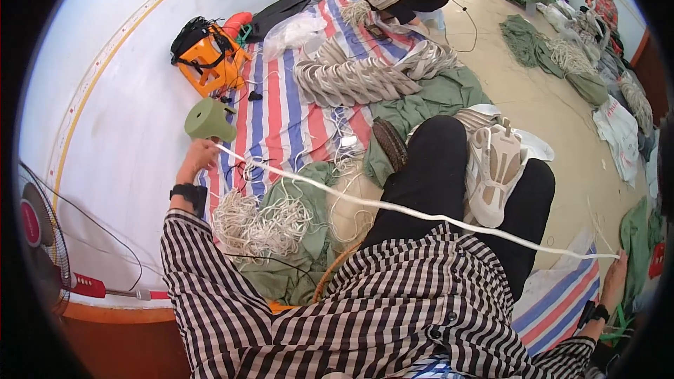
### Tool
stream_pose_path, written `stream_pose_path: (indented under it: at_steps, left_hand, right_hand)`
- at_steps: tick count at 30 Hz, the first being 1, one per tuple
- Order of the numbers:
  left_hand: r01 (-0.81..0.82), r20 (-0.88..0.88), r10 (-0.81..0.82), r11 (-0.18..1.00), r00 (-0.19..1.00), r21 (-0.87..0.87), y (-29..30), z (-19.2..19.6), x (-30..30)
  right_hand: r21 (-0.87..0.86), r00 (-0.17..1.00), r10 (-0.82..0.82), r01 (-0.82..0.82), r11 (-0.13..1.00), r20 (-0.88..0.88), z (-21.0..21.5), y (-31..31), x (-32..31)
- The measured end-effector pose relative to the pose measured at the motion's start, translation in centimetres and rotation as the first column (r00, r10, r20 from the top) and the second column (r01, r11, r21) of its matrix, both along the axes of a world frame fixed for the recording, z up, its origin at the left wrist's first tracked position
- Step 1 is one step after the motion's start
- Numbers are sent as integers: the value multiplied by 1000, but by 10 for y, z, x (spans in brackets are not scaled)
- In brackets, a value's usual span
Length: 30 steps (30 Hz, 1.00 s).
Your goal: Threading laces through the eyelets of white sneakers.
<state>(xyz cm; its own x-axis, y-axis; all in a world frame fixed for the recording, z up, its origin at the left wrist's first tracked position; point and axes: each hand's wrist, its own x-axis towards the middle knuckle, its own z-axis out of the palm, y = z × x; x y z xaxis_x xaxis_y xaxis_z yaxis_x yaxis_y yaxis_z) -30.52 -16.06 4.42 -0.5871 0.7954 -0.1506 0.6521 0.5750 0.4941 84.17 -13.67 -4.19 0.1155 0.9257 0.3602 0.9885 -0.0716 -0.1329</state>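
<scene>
Across the lap, above the shoe, a white cord runs taut between both hands: left hand closed on one end, right hand pinching the other at the frame edge, fingers half hidden. Pulled harder, it could slip loose or snag the shoe

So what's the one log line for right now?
left hand: grips one end of long white cord | right hand: grips other end | cord: stretched across lap | beige shoe upper: on knee
</scene>
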Motion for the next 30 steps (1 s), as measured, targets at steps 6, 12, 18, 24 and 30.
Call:
stream_pose_path:
  at_steps: [6,12,18,24,30]
  left_hand:
    - [526,-395,-543,835,741,-162,53,-41,119]
    - [801,100,-879,468,466,374,101,-13,370]
    - [672,-56,-991,42,123,739,97,-3,502]
    - [620,691,-711,485,-131,617,94,-18,510]
    - [665,824,-486,517,-292,540,102,-39,512]
  right_hand:
    - [-59,938,1,-23,998,-346,11,29,-56]
    - [156,785,298,-254,955,-543,68,32,-302]
    - [244,504,684,-682,690,-527,99,29,-418]
    - [317,434,681,-651,689,-590,85,42,-427]
    - [278,362,511,-532,800,-780,73,37,-422]
